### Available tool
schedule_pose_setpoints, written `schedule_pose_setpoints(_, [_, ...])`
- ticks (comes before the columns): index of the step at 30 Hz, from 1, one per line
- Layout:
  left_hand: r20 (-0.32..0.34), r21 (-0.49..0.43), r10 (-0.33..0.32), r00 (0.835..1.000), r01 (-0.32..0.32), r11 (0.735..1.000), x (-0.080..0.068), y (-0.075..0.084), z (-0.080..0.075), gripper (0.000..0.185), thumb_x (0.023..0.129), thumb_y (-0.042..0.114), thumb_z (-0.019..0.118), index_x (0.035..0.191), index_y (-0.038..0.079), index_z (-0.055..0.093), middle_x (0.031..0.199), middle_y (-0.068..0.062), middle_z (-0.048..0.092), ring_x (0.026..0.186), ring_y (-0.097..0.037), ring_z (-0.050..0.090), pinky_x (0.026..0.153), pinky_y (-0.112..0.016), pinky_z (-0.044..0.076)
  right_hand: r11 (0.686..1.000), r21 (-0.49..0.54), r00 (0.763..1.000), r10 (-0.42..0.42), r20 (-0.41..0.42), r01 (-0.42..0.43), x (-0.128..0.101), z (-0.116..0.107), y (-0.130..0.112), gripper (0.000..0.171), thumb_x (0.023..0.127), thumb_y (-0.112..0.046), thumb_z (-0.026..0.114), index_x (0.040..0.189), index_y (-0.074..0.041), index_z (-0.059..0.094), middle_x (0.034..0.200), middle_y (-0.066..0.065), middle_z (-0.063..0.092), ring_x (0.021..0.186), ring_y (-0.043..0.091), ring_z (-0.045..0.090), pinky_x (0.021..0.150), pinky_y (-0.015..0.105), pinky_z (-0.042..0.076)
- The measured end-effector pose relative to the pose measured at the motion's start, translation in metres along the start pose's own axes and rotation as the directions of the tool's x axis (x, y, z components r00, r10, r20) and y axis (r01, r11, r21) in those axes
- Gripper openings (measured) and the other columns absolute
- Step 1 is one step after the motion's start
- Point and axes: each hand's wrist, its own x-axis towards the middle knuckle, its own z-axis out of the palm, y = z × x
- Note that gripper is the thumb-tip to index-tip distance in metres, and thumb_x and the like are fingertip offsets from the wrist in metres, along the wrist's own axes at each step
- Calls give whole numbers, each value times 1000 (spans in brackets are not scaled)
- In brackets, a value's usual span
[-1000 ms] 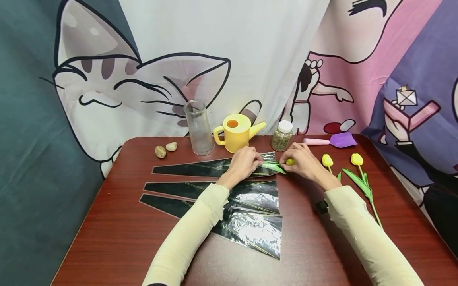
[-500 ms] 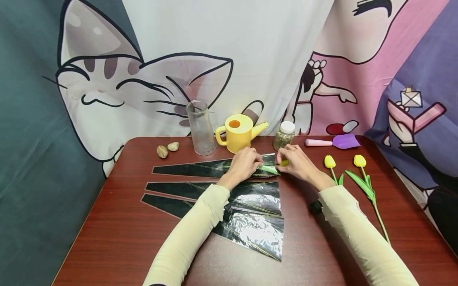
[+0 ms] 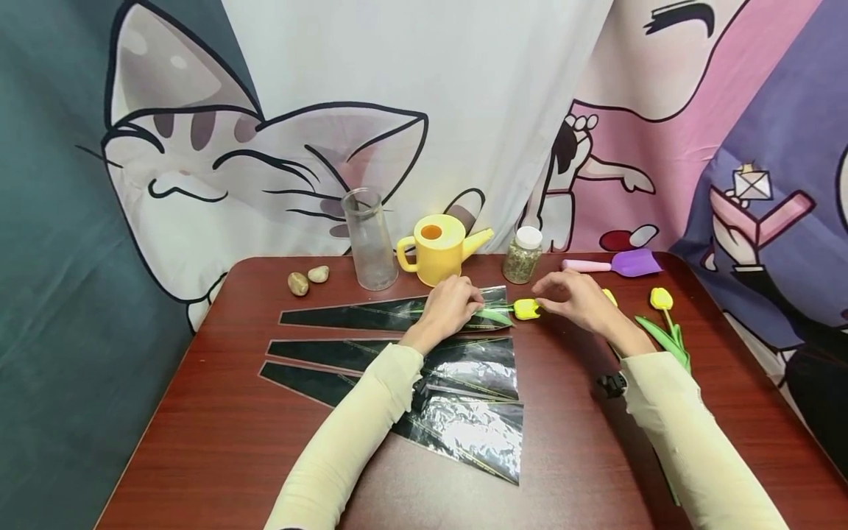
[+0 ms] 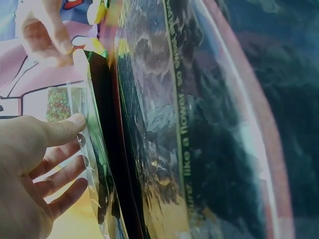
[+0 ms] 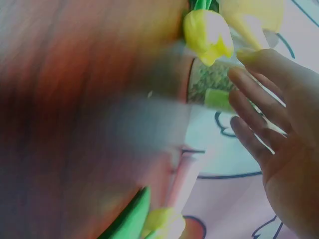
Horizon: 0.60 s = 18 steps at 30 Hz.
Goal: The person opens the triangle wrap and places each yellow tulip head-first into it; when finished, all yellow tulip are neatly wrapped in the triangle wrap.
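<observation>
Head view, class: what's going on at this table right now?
A person sits at a dark red table with three clear flower sleeves laid out. The left hand rests on the far sleeve, which holds a yellow tulip whose bloom pokes out of the wide end. The right hand is open beside that bloom, holding nothing. Two more tulips lie to the right. A glass vase, watering can, jar and purple scoop stand behind.

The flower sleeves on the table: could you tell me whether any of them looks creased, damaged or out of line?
The nearest sleeve is crinkled at its wide end and overlaps the middle sleeve. The far sleeve lies flat under the left hand, with a tulip sticking out of its mouth. No tear is visible.
</observation>
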Motion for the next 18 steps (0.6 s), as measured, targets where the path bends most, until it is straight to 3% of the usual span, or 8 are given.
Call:
schedule_pose_setpoints(9, [-6, -1, -2, 1000, 2, 1000, 0, -1, 1, 11, 92, 28, 71, 96, 22, 80, 91, 6, 62, 90, -15, 56, 82, -30, 46, 995, 93, 994, 26, 109, -36, -12, 4, 13, 29, 79, -9, 82, 105, -9, 71, 97, 3, 73, 88, 18, 69, 77, 40, 53])
schedule_pose_setpoints(18, [-6, 9, 2, 1000, -2, 1000, 1, 0, 2, 11, 92, 28, 71, 95, 23, 80, 92, 7, 63, 91, -15, 57, 83, -30, 46, 994, 105, 994, 1, 111, -12, -14, 8, 15, 28, 80, -6, 81, 105, -9, 70, 94, 2, 73, 88, 19, 69, 79, 44, 51])
